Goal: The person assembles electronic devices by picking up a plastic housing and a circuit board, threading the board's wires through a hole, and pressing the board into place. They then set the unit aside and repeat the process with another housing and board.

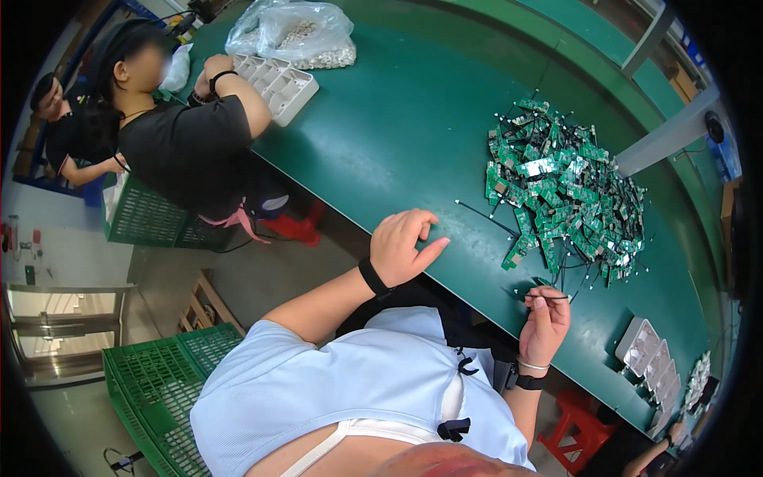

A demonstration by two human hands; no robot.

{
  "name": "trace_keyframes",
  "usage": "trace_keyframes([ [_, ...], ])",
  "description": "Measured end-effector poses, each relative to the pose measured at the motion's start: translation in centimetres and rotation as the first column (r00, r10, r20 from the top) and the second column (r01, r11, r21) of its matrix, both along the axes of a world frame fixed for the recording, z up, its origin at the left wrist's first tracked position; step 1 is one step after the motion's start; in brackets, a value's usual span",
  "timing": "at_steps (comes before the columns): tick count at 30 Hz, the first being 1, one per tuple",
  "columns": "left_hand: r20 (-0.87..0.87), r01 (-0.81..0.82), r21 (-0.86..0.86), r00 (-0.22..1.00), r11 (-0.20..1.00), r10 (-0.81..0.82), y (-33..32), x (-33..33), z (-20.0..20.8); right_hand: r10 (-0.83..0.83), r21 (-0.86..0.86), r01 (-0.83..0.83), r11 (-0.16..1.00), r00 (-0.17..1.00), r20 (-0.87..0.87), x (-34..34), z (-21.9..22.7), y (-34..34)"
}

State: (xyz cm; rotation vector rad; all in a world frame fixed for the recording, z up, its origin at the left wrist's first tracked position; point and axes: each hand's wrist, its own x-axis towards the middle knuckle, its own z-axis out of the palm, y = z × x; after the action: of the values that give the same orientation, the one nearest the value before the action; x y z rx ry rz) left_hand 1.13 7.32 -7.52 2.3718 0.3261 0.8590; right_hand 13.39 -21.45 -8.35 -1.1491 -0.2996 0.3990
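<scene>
My left hand hovers at the near edge of the green table, its fingers loosely bent and the thumb apart, with nothing in it. Farther right, my right hand is closed, pinching a thin black cable between thumb and fingers. Whatever else the fingers may cover is hidden. Beyond it lies a big heap of green circuit boards with black cables and small white connectors, tangled together. One loose black cable sticks out of the heap toward my left hand.
At the far left, a co-worker's hands are at a white compartment tray, beside a clear bag of small pale parts. More white trays stand at right. A grey post rises behind the heap. Red stools and green crates sit below.
</scene>
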Motion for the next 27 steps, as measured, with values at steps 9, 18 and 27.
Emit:
trace_keyframes([
  [9, 0.014, 0.017, -0.007, 1.000, 1.000, -0.017, 0.13, 0.00, 0.23, -0.020, -0.056, 0.022, 0.998, 0.999, 0.033, -0.42, 0.41, 0.32],
  [18, -0.011, 0.035, -0.002, 0.999, 0.999, -0.035, 0.14, -0.15, 0.50, -0.044, -0.112, 0.048, 0.993, 0.998, 0.035, -0.43, 0.36, 0.51],
  [27, -0.029, 0.037, -0.004, 0.999, 0.999, -0.038, 0.08, -0.20, 0.56, -0.055, -0.124, 0.056, 0.991, 0.998, 0.007, -0.22, 0.64, 0.64],
])
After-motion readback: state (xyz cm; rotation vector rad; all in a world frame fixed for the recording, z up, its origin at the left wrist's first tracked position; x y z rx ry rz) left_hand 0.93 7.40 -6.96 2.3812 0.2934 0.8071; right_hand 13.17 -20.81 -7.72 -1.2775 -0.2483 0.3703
